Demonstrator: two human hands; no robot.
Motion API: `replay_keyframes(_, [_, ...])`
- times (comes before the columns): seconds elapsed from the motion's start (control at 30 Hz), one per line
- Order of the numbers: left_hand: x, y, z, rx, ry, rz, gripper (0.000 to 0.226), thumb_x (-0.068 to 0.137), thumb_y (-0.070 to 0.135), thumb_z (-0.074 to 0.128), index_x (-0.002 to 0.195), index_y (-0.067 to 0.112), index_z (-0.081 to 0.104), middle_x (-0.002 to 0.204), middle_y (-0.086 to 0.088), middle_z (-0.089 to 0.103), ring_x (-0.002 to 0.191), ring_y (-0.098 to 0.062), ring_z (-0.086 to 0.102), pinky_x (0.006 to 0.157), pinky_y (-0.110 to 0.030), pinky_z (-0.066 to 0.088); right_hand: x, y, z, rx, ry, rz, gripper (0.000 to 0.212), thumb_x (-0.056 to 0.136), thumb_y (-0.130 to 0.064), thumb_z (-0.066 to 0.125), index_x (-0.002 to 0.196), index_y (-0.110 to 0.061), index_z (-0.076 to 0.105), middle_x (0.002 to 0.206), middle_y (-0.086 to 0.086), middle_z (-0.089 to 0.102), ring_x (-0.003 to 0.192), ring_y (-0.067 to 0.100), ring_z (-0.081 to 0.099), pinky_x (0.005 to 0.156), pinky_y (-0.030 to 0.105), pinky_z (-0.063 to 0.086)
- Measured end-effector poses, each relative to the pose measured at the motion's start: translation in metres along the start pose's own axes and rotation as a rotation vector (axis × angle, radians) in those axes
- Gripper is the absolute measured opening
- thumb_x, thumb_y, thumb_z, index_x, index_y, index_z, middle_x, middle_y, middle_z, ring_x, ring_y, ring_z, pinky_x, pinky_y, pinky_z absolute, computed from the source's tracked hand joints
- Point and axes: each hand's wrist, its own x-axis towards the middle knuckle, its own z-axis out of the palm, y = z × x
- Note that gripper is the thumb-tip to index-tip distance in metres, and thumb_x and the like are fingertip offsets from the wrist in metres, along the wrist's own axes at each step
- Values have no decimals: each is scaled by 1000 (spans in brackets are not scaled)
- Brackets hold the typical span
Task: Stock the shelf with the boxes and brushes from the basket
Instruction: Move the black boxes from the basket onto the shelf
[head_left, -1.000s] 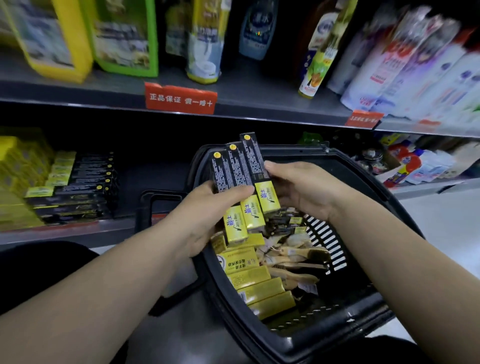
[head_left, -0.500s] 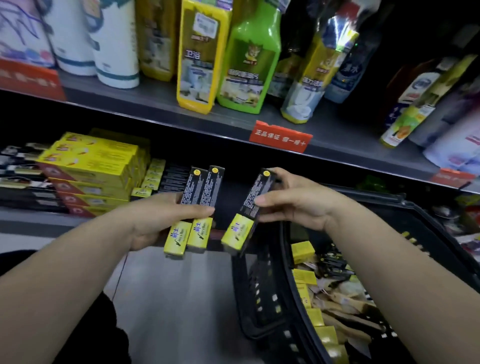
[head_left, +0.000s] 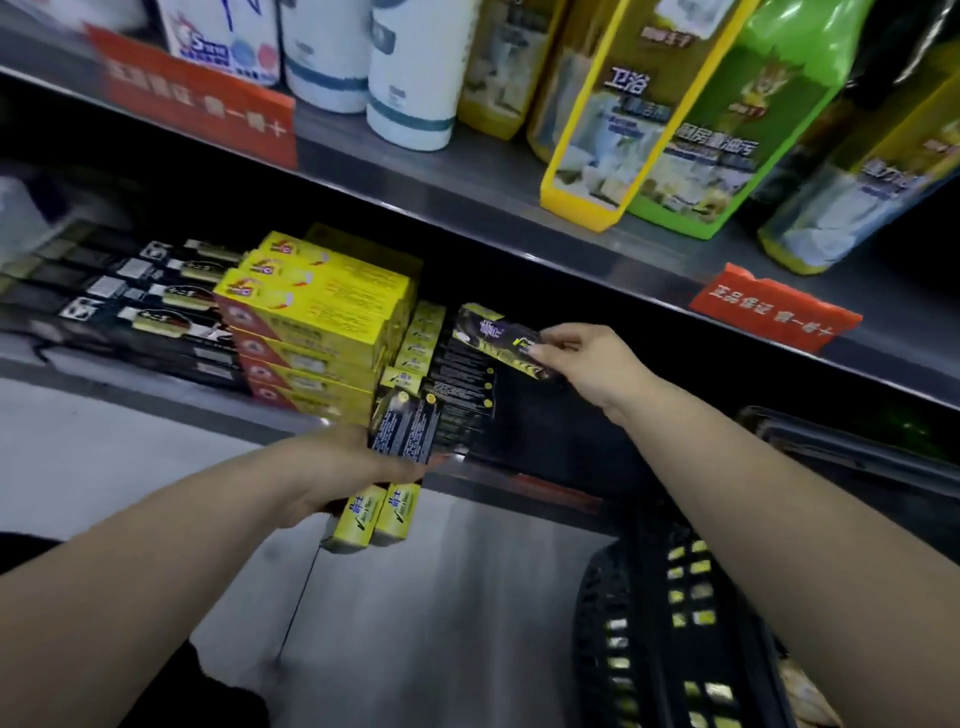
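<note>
Dim aisle, soft and smeared picture
Shelf recess (head_left: 545, 426) falls into black shadow; motion blur softens everything; edges bow from the wide lens.

black-and-yellow boxes (head_left: 402, 457), red shelf tags (head_left: 774, 312)

The right grip (head_left: 587, 364) is pinching one black-and-yellow box (head_left: 493, 338) above the stacked boxes (head_left: 460, 400) on the shelf (head_left: 130, 392); the left grip (head_left: 337, 467) is holding two boxes (head_left: 402, 431).
</note>
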Motion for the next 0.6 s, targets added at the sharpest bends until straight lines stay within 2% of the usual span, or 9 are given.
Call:
replay_keyframes(0.07, [7,-1,-5,12,12,-16,50,76,31,77,117,11,58,110,-11,67,102,-30,63,94,-46,50,17,1,17,-159,-52,-36,34,89,-19,63,121,-8,60,117,8,61,96,13,53,76,18,37])
replay_keyframes(0.13, [14,-2,-7,32,15,-32,63,71,38,79,122,10,54,117,-12,63,108,-31,59,95,-44,48,31,2,31,-266,-127,-28,37,90,-22,61,127,-15,55,128,6,56,109,17,52,82,18,34])
replay_keyframes(0.2, [22,-1,-3,65,6,-38,59,74,39,76,122,12,55,113,-7,63,105,-24,58,89,-35,49,38,4,43,-384,-212,-25,40,91,-24,60,130,-20,52,135,3,50,119,20,49,87,19,32])
replay_keyframes(0.23, [25,0,-1,68,-4,-38,55,76,37,75,122,13,55,112,-5,63,104,-22,58,85,-32,48,40,6,48,-431,-254,-28,40,92,-24,59,130,-22,51,136,3,49,121,21,48,89,20,33])
replay_keyframes(0.37, [36,3,6,47,-40,-29,54,82,33,71,129,15,51,122,-5,59,112,-22,54,90,-32,44,42,13,59,-507,-408,-19,43,95,-33,50,137,-22,43,142,7,43,127,22,44,92,20,31])
replay_keyframes(0.47, [39,5,8,22,-31,-10,46,84,29,68,127,16,53,120,-5,60,104,-19,54,80,-27,40,41,16,56,-513,-507,7,68,86,-42,62,144,-24,30,147,6,35,131,22,39,100,23,31])
replay_keyframes(0.53, [40,5,7,14,-8,-9,46,84,28,69,126,16,53,118,-6,60,102,-19,54,79,-27,39,40,16,55,-602,-535,-16,81,80,-33,72,146,-26,24,148,6,31,131,22,38,104,26,33])
replay_keyframes(0.6, [40,5,7,-4,15,-20,50,82,29,70,126,15,52,117,-6,60,106,-21,54,83,-30,41,39,15,57,-656,-519,-51,84,79,-23,73,146,-26,23,149,7,30,132,23,37,102,26,33])
